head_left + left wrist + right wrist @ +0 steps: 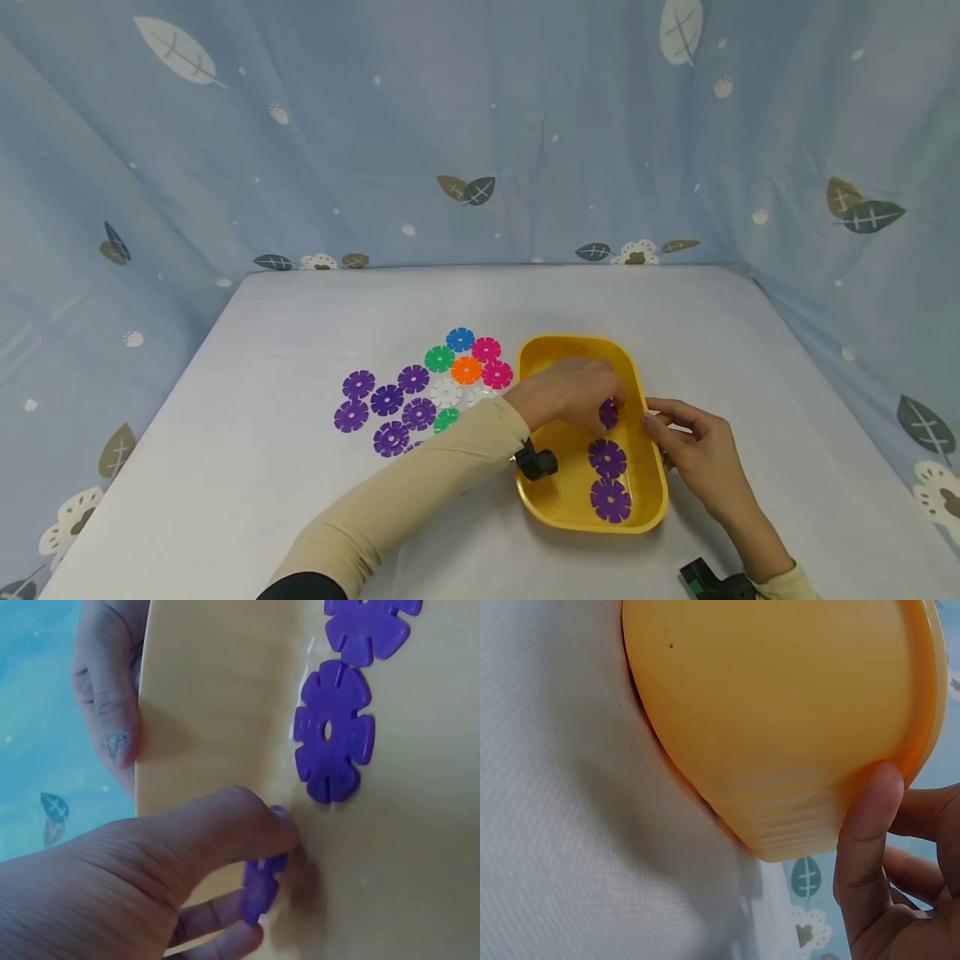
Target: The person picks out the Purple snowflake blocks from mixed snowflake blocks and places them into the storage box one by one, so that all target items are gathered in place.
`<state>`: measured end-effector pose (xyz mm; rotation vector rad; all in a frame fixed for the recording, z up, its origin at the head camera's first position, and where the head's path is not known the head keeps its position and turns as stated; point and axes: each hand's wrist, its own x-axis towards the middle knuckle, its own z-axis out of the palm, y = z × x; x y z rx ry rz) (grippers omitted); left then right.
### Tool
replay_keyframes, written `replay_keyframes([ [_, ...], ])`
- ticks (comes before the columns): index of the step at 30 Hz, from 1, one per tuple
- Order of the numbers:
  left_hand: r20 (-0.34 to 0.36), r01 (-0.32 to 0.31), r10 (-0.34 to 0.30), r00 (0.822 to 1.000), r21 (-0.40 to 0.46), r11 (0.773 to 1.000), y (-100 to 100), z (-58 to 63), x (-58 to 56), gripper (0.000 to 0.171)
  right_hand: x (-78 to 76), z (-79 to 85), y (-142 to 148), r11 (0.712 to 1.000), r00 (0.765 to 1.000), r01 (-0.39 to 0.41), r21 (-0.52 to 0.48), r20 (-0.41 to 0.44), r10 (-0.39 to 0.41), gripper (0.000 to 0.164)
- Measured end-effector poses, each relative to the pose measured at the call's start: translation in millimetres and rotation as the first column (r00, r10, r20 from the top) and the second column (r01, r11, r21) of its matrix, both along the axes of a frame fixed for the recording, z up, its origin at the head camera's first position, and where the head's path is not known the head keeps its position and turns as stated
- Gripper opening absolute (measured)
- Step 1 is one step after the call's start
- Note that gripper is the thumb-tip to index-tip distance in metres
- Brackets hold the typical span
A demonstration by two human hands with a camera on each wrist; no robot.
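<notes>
My left hand reaches down inside a yellow plastic basin. Between its thumb and fingers it pinches a purple notched disc, a flower-shaped interlocking piece, close to the basin's side wall. Two more purple discs lie flat on the basin's floor, one beyond the other. At the basin's right side, my right hand grips the rim, its thumb against the outer wall. Part of the left fingers is hidden behind the disc.
Left of the basin, several purple discs lie loose on the white table. Closer to the basin are blue, pink, orange, green and white discs. My left forearm partly covers this group. A patterned blue curtain hangs behind.
</notes>
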<state>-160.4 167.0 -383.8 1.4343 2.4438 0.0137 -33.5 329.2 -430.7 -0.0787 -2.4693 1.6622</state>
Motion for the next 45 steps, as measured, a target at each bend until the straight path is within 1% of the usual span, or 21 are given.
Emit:
replay_keyframes([
  [5,0.044,-0.019,0.019,0.999,-0.012,1.0,-1.0,-0.8,1.6,0.028,-0.4,1.1,-0.6,1.0,1.0,-0.01,-0.002,-0.002,0.01,0.033],
  [9,0.061,-0.013,0.013,0.998,-0.001,1.0,-0.7,-3.2,1.1,0.028,-0.9,1.7,-0.8,1.0,1.0,-0.017,-0.011,-0.005,0.017,0.032],
  [12,0.059,-0.003,0.003,0.998,0.001,1.0,0.2,-4.7,0.9,0.029,-0.7,1.8,-0.9,1.0,1.0,-0.016,-0.013,-0.003,0.016,0.032],
  [21,0.048,-0.007,0.007,0.999,-0.001,1.0,2.2,-5.9,2.4,0.034,-0.2,1.4,0.0,1.0,1.0,-0.01,0.001,-0.005,0.01,0.033],
  [29,0.018,0.013,-0.013,1.0,-0.004,1.0,2.2,-5.6,4.2,0.03,-0.3,0.2,0.6,1.0,1.0,-0.01,-0.003,-0.005,0.01,0.032],
  [36,-0.01,0.014,-0.015,1.0,-0.024,1.0,3.8,-6.7,5.4,0.034,0.0,0.2,1.1,1.0,1.0,-0.01,-0.013,0.002,0.01,0.032],
  [43,-0.012,0.007,-0.008,1.0,-0.029,1.0,4.2,-5.1,7.7,0.03,0.1,0.6,0.8,1.0,1.0,-0.012,-0.019,0.005,0.012,0.033],
  [45,-0.013,0.002,-0.003,1.0,-0.028,1.0,3.4,-3.4,8.7,0.031,0.0,0.4,0.6,1.0,1.0,-0.012,-0.019,0.005,0.012,0.033],
])
